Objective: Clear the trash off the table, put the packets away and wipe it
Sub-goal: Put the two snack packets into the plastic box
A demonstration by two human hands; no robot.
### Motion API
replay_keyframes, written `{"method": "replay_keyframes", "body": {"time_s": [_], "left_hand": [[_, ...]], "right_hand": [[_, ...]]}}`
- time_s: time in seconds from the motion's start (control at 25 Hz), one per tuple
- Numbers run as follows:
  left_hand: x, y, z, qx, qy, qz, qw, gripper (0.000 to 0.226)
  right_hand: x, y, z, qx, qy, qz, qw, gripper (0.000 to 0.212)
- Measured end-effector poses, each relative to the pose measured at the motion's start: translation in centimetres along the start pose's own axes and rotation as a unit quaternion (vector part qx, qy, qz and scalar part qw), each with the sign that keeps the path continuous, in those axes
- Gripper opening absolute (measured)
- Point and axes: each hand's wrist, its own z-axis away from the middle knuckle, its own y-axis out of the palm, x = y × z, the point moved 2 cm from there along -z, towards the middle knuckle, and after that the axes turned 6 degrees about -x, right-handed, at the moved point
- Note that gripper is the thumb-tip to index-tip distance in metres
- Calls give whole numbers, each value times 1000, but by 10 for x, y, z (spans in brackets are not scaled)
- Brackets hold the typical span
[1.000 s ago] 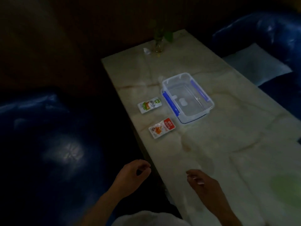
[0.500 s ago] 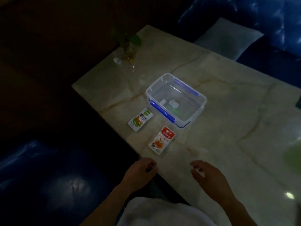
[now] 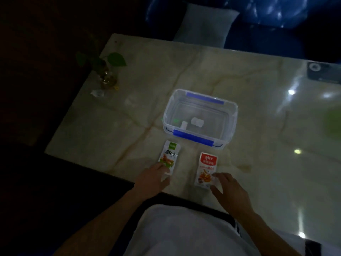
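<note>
Two snack packets lie flat near the marble table's (image 3: 258,163) front edge: a green packet (image 3: 168,154) on the left and a red packet (image 3: 207,165) on the right. My left hand (image 3: 153,180) pinches the green packet's near end. My right hand (image 3: 230,193) has fingertips and thumb closed on the red packet's near right corner. Just behind them stands a clear plastic container (image 3: 234,115) with blue latches and no lid, holding two small white items (image 3: 197,121). A crumpled clear wrapper (image 3: 97,93) lies at the far left.
A small glass vase with a green plant (image 3: 108,78) stands at the table's left end beside the wrapper. A dark device (image 3: 321,72) sits at the far right. Beyond the table are a pale cushion (image 3: 204,24) and a blue sofa (image 3: 276,12). White fabric (image 3: 184,231) covers my lap.
The view has swung round to face the table squarely. Both hands have moved forward from the table edge onto the near ends of the two packets.
</note>
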Motion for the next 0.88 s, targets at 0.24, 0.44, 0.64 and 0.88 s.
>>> {"method": "replay_keyframes", "body": {"time_s": [0.24,0.44,0.64,0.88], "left_hand": [[17,-25,-56,-25,-8,19,999,50],[4,-20,-69,-27,-89,43,995,70],[7,-16,-74,-32,-119,70,990,61],[2,-11,-80,-25,-122,104,987,69]], "right_hand": [[34,17,-18,-65,163,-22,984,66],[47,27,-31,-74,250,-80,962,70],[51,32,-41,-73,295,-93,948,75],[49,34,-46,-80,325,-131,933,76]]}}
